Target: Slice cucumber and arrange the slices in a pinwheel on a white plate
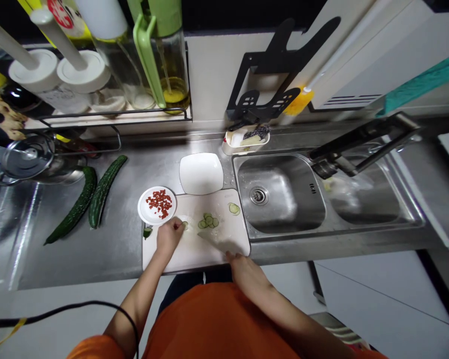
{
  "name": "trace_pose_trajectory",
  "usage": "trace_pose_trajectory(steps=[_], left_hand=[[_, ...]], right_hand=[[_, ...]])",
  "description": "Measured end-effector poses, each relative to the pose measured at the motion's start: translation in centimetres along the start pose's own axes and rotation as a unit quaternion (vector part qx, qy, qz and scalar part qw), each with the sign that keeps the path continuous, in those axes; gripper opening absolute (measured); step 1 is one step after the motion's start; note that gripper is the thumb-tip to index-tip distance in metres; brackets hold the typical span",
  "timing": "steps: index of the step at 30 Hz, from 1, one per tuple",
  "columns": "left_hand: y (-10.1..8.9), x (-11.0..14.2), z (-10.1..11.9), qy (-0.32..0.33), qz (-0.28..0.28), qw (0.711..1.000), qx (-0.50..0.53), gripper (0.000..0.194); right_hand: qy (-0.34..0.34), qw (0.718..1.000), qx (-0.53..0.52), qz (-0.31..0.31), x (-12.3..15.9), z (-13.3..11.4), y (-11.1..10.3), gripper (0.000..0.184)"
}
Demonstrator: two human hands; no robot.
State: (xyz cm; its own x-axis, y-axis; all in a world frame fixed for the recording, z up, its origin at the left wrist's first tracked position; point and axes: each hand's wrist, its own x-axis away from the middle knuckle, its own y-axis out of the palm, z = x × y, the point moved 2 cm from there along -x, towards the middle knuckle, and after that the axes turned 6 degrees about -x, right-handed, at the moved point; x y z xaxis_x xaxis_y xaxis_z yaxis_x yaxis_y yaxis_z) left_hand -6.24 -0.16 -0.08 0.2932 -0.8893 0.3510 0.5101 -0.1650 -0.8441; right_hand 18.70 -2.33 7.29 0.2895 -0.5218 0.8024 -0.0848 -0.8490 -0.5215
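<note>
My left hand (169, 239) is over the left part of the white cutting board (194, 254), its fingers pinched at a small piece of cucumber (185, 225). My right hand (245, 271), at the board's front edge, is closed round the handle of a knife (217, 243). The blade lies low over the board and points left and away from me. Several thin cucumber slices (208, 221) sit in a cluster beyond the blade. More slices (234, 208) rest near the board's right edge. A dark green cucumber end (147, 232) is at the left edge.
A white plate of diced red pieces (159, 203) overlaps the board's far left corner. Behind the board stands a white square plate (201, 173). Two whole cucumbers (107, 192) (77, 209) lie left, near a lidded pot (33, 159). A double sink (282, 194) is right.
</note>
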Motion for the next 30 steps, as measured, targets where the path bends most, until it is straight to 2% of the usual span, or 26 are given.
trace_pose_trajectory(steps=[4, 7, 11, 13, 16, 19, 23, 30], left_hand=[[-0.8, 0.1, 0.1, -0.012, 0.027, 0.992, -0.119, 0.019], [-0.7, 0.3, 0.1, 0.004, 0.042, 0.985, -0.168, 0.022], [-0.3, 0.6, 0.1, 0.031, 0.065, 0.989, -0.13, 0.027], [-0.2, 0.5, 0.5, 0.075, 0.064, 0.992, -0.075, 0.029], [0.1, 0.1, 1.9, 0.157, 0.012, 0.987, -0.002, 0.027], [0.7, -0.6, 3.5, 0.197, -0.062, 0.978, 0.019, 0.026], [1.4, -1.4, 5.0, 0.198, -0.109, 0.974, -0.008, 0.025], [1.6, -1.9, 6.2, 0.177, -0.132, 0.973, -0.072, 0.018]], right_hand=[[-0.002, 1.0, -0.003, -0.003, 0.1, -0.1, -0.3, 0.051], [-0.001, 1.0, 0.003, -0.005, 0.2, -0.3, -0.5, 0.051], [0.004, 1.0, 0.003, -0.007, 0.2, -0.3, -0.6, 0.052], [0.002, 1.0, 0.001, -0.008, 0.1, -0.2, -0.5, 0.052], [-0.004, 1.0, -0.004, -0.008, 0.1, -0.1, -0.4, 0.051], [-0.005, 1.0, -0.002, -0.005, 0.1, -0.1, -0.4, 0.052], [-0.003, 1.0, 0.003, -0.003, 0.0, 0.0, -0.4, 0.051], [-0.014, 1.0, -0.007, 0.001, -0.1, 0.2, -0.1, 0.052]])
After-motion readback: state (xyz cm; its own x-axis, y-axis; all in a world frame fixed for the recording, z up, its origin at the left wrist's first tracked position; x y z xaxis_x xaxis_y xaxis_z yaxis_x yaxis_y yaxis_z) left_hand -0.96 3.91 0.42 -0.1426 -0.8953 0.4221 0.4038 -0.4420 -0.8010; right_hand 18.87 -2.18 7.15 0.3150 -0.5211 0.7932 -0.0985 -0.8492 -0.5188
